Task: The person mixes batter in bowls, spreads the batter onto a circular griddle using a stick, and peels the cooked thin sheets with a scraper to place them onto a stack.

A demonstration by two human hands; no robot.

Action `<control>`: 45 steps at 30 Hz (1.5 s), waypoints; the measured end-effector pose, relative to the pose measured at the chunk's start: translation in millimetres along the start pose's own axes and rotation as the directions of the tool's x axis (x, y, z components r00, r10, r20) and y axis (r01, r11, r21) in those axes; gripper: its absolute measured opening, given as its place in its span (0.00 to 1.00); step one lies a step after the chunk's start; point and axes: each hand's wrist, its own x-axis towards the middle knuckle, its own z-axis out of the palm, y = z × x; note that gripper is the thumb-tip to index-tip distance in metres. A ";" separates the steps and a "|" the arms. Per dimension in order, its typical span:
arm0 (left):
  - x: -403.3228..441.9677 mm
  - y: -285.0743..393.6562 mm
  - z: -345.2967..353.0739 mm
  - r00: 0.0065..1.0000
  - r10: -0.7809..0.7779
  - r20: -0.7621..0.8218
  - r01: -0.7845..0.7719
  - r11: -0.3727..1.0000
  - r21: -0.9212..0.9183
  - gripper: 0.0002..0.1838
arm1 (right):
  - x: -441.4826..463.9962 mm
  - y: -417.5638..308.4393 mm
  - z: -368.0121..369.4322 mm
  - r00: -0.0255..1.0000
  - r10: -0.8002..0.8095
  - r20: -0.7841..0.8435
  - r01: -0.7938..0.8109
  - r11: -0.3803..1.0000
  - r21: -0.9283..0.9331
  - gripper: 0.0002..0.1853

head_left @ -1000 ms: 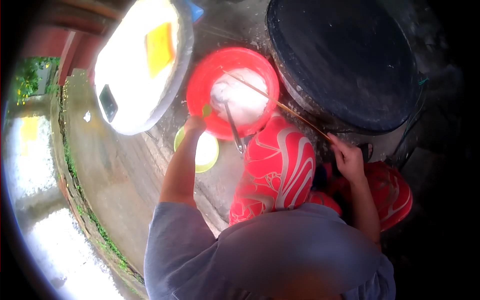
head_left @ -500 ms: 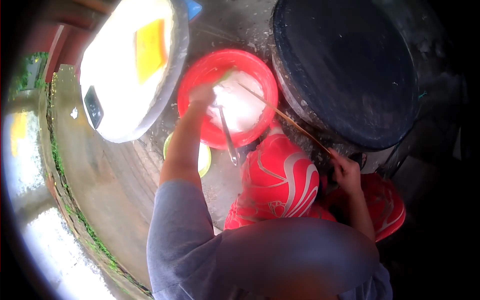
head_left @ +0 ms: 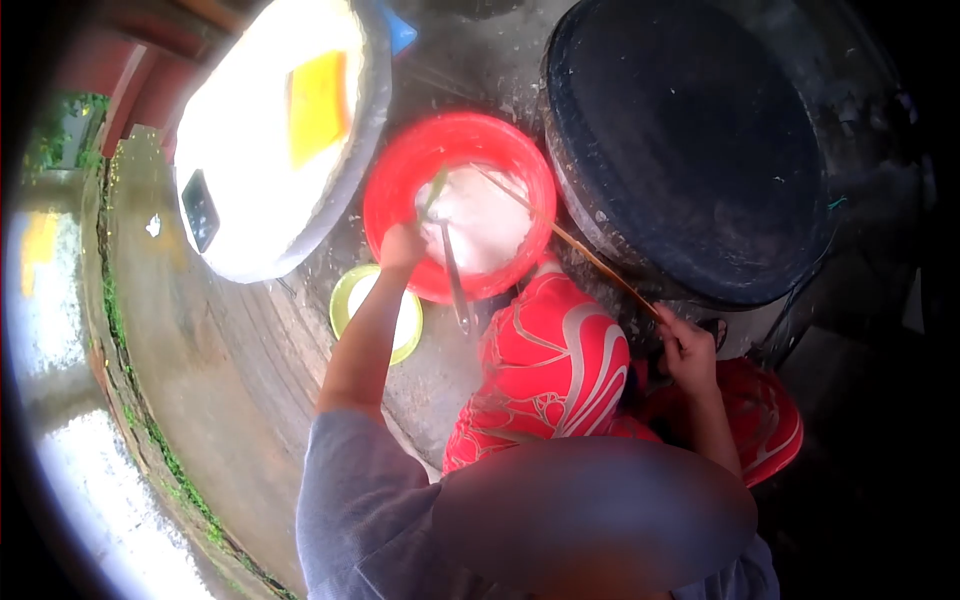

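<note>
I am scanning the whole view from afar and finding no readable text, label, brand, number or sign; nothing is showing legible lettering.

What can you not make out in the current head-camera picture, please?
Head view:
Green strip: lower end hidden by the left hand.
Stick: near end hidden in the right hand.
Metal handle: far end lost against white mix.
White surface: cut off by the upper edge.
Phone: screen too small to read.
</note>
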 end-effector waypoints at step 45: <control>-215.5 -64.4 40.5 0.848 -0.530 0.023 0.152 0.200 -0.968 0.12 | -8.2 8.4 12.1 0.999 -0.004 0.050 0.000 0.997 0.083 0.17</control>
